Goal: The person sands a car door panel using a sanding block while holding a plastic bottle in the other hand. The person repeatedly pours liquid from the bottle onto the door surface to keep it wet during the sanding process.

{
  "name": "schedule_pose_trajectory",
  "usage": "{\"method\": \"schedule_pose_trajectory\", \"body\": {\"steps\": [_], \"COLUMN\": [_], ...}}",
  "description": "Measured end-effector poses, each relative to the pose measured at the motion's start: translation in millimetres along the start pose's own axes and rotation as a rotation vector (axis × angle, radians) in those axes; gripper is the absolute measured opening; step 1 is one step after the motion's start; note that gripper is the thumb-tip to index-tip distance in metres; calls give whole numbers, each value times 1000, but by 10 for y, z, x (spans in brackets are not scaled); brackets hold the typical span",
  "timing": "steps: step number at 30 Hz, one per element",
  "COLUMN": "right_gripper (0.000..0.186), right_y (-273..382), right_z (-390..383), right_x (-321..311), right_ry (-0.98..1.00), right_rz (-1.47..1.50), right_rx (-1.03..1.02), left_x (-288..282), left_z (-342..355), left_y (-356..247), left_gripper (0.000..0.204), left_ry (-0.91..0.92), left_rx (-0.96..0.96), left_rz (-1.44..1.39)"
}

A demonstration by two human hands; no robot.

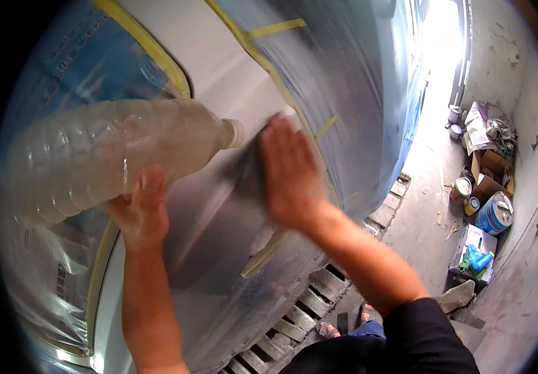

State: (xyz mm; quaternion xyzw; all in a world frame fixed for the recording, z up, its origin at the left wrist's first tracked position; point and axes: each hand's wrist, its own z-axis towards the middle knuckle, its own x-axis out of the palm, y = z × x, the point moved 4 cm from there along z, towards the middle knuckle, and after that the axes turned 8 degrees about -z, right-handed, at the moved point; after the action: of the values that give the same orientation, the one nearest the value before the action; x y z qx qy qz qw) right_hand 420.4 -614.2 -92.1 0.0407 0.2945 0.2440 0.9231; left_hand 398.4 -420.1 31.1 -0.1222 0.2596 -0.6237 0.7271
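Note:
My left hand (142,215) is wrapped around the lower side of a large, ribbed, clear plastic bottle (113,137), which lies nearly level with its capped neck pointing right. Cloudy liquid seems to fill it. To its right, my right hand (291,171) lies flat with fingers together over a dark grey sheet of sandpaper (247,165), pressing it on the light car body panel (219,56). Motion blurs the sheet, and the fingers hide part of it. Below the hands, the panel has a dull, wet-looking surface.
Plastic film (331,68) edged with yellow masking tape (275,28) covers neighbouring parts of the car. A slotted drain grate (297,330) runs along the floor below. Against the right wall stand paint cans, a blue-white drum (493,215), an open cardboard box (490,165) and scissors (453,229).

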Motion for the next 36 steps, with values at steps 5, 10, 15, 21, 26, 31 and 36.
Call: {"method": "schedule_pose_trajectory", "body": {"steps": [5, 10, 15, 21, 26, 31, 36], "right_gripper": [57, 50, 45, 47, 48, 46, 47], "right_y": [90, -574, -302, -663, -704, -766, -769], "right_z": [-82, 214, 84, 255, 306, 361, 430], "right_x": [-101, -307, -374, -240, -219, -145, -113], "right_ry": [42, -12, -3, 23, 65, 97, 119], "right_rz": [-37, -59, 77, 179, 211, 215, 344], "right_rx": [-302, -469, -670, -774, -942, -965, -1060], "left_x": [57, 84, -24, -209, -198, -394, -410], "left_z": [7, 60, -15, -78, -111, -240, -310], "left_y": [-62, -118, -8, 73, 34, 77, 71], "left_gripper": [66, 60, 71, 81, 82, 84, 79], "left_ry": [-24, -81, -88, -68, -65, -114, -109], "left_rx": [-31, 3, -4, -2, -30, -97, -84], "left_rz": [-29, -22, -17, -12, 39, 80, 86]}}
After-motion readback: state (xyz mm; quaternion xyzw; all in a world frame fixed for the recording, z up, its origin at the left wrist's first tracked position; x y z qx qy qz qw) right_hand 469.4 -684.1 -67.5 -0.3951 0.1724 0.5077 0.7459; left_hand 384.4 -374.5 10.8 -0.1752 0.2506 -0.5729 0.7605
